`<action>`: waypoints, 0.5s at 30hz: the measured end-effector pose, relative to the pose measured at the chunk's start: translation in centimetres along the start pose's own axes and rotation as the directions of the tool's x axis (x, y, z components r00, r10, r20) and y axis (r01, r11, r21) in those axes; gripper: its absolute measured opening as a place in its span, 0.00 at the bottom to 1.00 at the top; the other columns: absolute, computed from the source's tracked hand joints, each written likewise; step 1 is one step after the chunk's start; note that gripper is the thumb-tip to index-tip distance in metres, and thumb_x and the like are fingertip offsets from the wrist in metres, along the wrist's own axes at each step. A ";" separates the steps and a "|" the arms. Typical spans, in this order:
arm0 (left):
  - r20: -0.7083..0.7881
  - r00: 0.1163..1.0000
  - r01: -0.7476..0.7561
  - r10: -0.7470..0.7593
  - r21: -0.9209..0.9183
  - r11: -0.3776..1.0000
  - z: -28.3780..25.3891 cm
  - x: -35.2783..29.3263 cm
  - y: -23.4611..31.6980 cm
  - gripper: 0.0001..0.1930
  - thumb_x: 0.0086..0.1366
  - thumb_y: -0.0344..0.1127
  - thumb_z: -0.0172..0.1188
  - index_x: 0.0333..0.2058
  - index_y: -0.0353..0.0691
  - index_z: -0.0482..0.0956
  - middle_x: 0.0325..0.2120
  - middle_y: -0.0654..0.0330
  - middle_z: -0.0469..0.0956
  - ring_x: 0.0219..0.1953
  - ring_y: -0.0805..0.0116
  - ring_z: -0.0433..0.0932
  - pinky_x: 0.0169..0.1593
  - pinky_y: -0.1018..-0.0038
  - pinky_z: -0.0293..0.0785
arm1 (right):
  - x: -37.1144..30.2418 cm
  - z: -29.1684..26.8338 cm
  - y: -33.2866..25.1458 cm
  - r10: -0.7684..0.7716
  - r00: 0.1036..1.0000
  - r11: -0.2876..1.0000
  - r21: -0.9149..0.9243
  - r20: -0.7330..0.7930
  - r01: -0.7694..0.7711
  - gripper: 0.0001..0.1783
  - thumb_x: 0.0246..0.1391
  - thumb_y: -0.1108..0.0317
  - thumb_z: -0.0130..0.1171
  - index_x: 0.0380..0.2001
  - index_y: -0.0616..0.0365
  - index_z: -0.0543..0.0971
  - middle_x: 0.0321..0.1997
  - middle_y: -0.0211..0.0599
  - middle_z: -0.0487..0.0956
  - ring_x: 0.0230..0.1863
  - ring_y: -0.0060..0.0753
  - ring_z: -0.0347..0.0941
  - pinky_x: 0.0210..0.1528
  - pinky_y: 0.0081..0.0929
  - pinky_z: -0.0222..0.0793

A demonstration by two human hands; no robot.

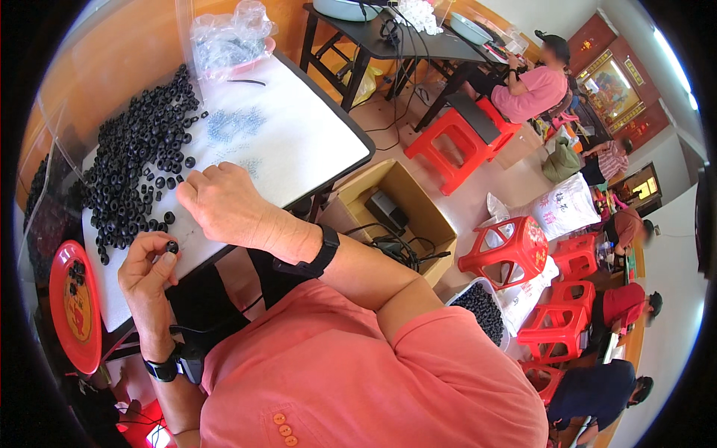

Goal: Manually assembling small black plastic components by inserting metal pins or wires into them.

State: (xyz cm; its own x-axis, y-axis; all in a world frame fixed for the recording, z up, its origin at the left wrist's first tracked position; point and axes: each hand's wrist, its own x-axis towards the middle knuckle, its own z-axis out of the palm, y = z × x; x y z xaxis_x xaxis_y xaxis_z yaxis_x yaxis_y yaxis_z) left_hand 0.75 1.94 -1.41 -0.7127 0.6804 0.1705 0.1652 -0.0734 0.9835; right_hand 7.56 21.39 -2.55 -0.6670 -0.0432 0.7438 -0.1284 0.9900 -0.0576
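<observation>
My left hand is closed at the near left corner of the white tabletop, pinching a small black ring-shaped part between thumb and fingertips. Just beyond it, my right hand hovers low over the table with its fingers curled and pressed together. Whatever its fingertips hold, if anything, is hidden. A large heap of similar black parts covers the table's left side, with some loose ones close to both hands. Tiny bluish pieces lie scattered on the white surface past my right hand.
A red plate with a few black parts sits left of my left hand. Plastic bags fill the table's far corner. To the right are a cardboard box, a bin of black parts, red stools and seated people.
</observation>
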 end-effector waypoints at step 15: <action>-0.043 0.999 0.005 -0.006 -0.033 0.999 0.2 -0.4 0.5 0.03 0.60 0.26 0.60 0.34 0.35 0.77 0.36 0.62 0.76 0.26 0.81 0.67 0.26 0.86 0.61 | -0.2 -0.3 -0.2 0.011 1.000 0.996 0.094 -0.014 -0.009 0.07 0.43 0.69 0.56 0.28 0.58 0.72 0.26 0.38 0.75 0.25 0.41 0.74 0.27 0.38 0.66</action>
State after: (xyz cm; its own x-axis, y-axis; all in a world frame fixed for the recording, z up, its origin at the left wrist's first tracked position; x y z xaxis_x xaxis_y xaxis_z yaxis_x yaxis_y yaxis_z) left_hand 1.26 1.79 -1.02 -0.7422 0.6490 0.1669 0.1392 -0.0943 0.9858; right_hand 7.95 21.28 -2.47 -0.6583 -0.0309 0.7521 -0.1907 0.9734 -0.1270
